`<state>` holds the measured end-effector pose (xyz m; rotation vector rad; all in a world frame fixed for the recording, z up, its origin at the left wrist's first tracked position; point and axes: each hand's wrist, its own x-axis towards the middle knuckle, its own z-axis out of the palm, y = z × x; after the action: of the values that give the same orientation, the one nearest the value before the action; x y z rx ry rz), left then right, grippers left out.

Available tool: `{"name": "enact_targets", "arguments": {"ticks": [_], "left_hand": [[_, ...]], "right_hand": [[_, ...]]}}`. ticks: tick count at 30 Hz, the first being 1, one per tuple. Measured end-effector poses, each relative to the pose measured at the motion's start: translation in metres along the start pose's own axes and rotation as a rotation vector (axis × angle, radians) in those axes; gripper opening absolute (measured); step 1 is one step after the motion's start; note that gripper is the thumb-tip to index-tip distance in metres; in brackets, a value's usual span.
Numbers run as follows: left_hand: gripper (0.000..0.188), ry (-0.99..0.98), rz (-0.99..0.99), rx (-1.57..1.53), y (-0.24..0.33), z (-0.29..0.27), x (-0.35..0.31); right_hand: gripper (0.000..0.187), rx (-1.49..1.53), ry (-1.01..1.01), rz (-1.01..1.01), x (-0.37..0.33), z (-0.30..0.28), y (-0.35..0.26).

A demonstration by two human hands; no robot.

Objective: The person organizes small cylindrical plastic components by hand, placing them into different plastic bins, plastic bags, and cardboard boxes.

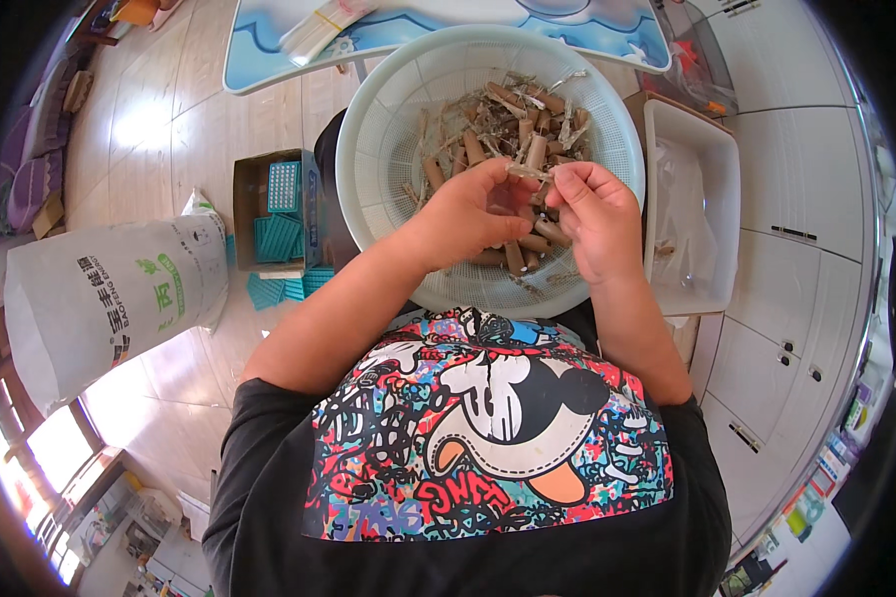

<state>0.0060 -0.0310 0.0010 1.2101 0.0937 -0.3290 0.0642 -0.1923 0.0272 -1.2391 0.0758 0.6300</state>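
A big pale plastic colander sits in front of my body, holding a heap of brown cylindrical pieces and crinkled, translucent brownish strips. Over the heap, one crinkled strip stretches between my two hands. My right hand pinches its right end between thumb and fingers. At its left end are the fingertips of my left hand, which is curled, with the thumb hanging lower and apart. Whether anything lies in the left palm is hidden. Several brown cylinders lie directly under both hands.
A white bin stands right of the colander. Leftward are a cardboard box with teal perforated blocks and a large white sack. A blue-and-white patterned table is beyond; white cabinets line the right.
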Motion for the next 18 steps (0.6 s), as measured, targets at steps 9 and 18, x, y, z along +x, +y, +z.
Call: {"name": "enact_targets", "arguments": {"ticks": [9,18], "left_hand": [[0.038,0.038,-0.248,-0.503,0.013,-0.012,-0.004],[0.041,0.211,-0.121,-0.081,0.016,-0.001,-0.007]], "right_hand": [[0.018,-0.19,-0.221,0.024,-0.006,-0.011,-0.004],[0.027,-0.555,-0.239,-0.175,-0.007,0.007,0.006]]}}
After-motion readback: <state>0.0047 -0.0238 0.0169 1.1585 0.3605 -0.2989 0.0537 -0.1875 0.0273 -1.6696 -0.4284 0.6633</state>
